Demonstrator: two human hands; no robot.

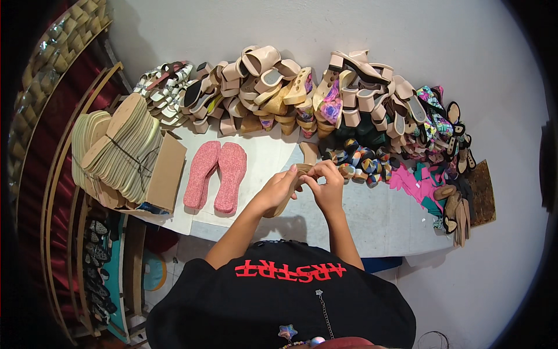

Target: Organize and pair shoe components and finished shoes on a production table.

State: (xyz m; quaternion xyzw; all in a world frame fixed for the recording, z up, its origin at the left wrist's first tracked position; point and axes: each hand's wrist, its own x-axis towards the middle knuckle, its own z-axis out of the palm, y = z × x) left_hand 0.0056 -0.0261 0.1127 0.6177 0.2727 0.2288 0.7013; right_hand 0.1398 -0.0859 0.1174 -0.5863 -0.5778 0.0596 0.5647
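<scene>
Nearest is the person's black cloth top with red lettering (pixel 221 302). Beyond it, both forearms reach over a long table under a pale, smooth covering (pixel 372 224). The left hand (pixel 280 189) has its fingers closed around a long, curved tan piece (pixel 283 208), which slants upward between the hands, above the table's middle. The right hand (pixel 326 181) has thumb and fingers bent in, pinching its upper end.

To the left lie rough-textured, pink sole-shaped pieces (pixel 232 177), side by side. Further left, a brown cardboard box (pixel 166 171) stands beside a tied stack of cream and tan soles (pixel 125 157). To the right are soft pink fabric scraps (pixel 411 181). Just past the hands are a flat tan piece (pixel 310 152) and a cluster of multicoloured, patterned footwear (pixel 363 163). Farthest across, heaped beige heeled sandals (pixel 261 61) stand before a plain, pale grey wall (pixel 302 23).
</scene>
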